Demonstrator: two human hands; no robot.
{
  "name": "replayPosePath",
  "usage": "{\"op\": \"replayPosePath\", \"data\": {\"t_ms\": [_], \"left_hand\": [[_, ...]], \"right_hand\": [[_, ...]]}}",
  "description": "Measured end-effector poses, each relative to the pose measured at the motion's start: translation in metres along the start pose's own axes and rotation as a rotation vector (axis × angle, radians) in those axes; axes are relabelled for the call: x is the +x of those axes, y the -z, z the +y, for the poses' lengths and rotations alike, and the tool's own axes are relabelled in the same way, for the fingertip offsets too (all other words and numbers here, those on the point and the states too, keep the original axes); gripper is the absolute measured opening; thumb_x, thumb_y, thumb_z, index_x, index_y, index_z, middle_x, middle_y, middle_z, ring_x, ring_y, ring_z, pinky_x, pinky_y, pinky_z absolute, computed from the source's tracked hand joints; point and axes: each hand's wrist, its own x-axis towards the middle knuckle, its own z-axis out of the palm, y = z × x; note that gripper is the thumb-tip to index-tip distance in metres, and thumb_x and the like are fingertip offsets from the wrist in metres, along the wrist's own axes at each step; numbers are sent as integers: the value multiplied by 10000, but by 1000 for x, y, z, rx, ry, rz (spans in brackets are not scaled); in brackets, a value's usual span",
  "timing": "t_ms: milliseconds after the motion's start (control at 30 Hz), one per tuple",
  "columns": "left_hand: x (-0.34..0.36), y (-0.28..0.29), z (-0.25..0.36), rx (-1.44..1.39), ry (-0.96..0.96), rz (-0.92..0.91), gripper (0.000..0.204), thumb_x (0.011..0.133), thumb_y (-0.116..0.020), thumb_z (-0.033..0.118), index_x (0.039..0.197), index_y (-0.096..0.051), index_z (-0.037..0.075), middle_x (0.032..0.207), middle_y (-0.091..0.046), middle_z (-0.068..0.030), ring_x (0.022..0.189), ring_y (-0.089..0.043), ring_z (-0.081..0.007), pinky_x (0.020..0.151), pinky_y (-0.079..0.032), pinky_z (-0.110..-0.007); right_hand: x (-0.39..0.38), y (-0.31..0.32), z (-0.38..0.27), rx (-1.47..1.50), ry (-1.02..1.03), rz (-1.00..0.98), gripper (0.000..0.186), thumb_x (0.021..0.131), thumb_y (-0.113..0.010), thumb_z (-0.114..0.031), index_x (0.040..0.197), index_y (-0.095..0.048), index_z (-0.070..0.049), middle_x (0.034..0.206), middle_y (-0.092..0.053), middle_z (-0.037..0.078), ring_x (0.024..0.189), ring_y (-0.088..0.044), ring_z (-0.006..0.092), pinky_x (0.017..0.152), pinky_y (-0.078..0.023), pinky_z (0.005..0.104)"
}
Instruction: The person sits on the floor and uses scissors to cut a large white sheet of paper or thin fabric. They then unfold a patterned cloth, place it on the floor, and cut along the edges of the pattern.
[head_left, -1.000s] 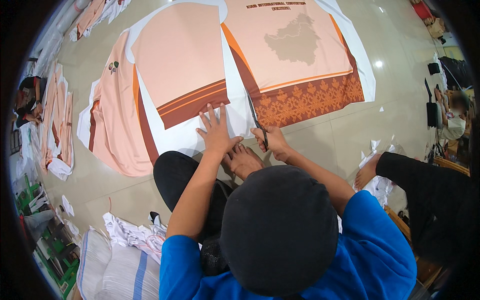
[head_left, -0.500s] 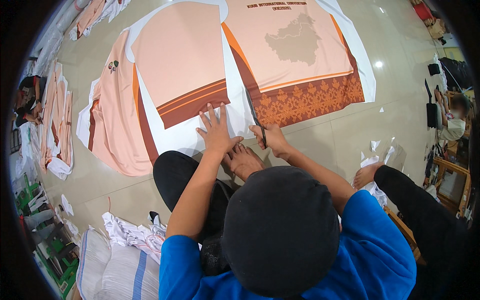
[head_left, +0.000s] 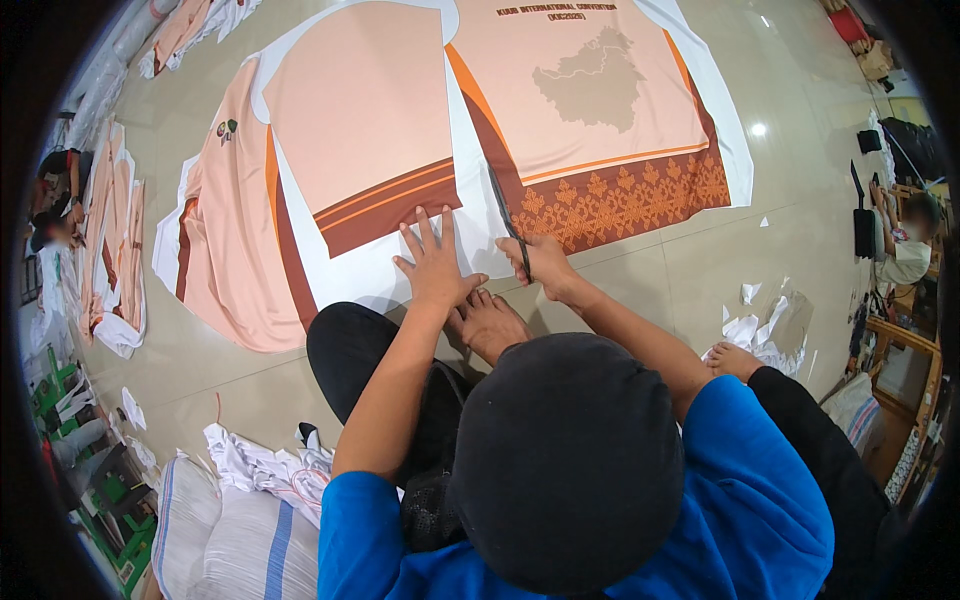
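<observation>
A printed fabric sheet (head_left: 362, 110) in peach, with brown and orange bands and white margins, lies spread on the floor. My left hand (head_left: 432, 265) rests flat on its white margin, fingers spread, tips touching the brown band. In my right hand (head_left: 547, 266) is a pair of dark scissors (head_left: 507, 212), its blades pointing up along the white strip between two printed panels. Right of the blades is the panel with a patterned brown hem (head_left: 620, 203) and a grey map shape. My bare foot (head_left: 490, 325) sits just below both hands.
White fabric scraps (head_left: 758, 335) lie beside the other foot on the right. White sacks (head_left: 240, 545) and crumpled cloth (head_left: 270, 470) are at lower left. More printed pieces (head_left: 112, 240) lie at far left. People work at both edges of the view.
The right hand and scissors have shifted very slightly, and the patterned panel moved a little to the right. The right leg has drawn closer in. My left hand stays in place.
</observation>
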Motion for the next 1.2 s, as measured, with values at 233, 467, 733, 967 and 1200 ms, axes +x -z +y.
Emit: {"op": "replayPosePath", "data": {"t_ms": [233,467,733,967,1200], "left_hand": [[-1,2,2,-8,8,0,1464,702,-1021,431,1792,-67,223,1843,45,-233,1661,49,-584,1187,-221,-885],[-1,2,4,-7,10,-1,1463,706,-1023,429,1793,-64,228,1846,42,-227,1664,55,-576,1190,-217,-884],[0,3,2,29,15,-17,1470,714,-1008,475,1796,-41,237,1841,67,-240,1664,35,-579,1181,-252,-878],[1,3,3,47,29,-36,1470,726,-1000,488,1797,-23,247,1846,76,-226,1666,53,-576,1189,-254,-868],[1,5,4,50,37,-46,1462,732,-997,482,1797,-23,248,1846,78,-224,1668,46,-572,1191,-256,-866]], "right_hand": [[12,-1,-19,2,-3,21,369,923,-863,-343,809,-653,-62,677,-595,16,540,-562,123,479,-426,313],[20,1,-13,-42,10,8,331,951,-842,-348,910,-666,-71,677,-579,-27,520,-532,87,469,-411,287],[28,-5,-37,-29,-60,39,358,914,-872,-386,809,-649,-127,645,-580,-26,511,-541,90,442,-378,306],[38,0,-30,-37,-38,32,366,911,-880,-374,791,-648,-118,641,-577,-25,511,-539,84,444,-377,277],[44,-6,-56,-24,-10,-6,339,943,-863,-339,851,-657,-86,663,-577,-24,515,-527,92,461,-406,274]]}}
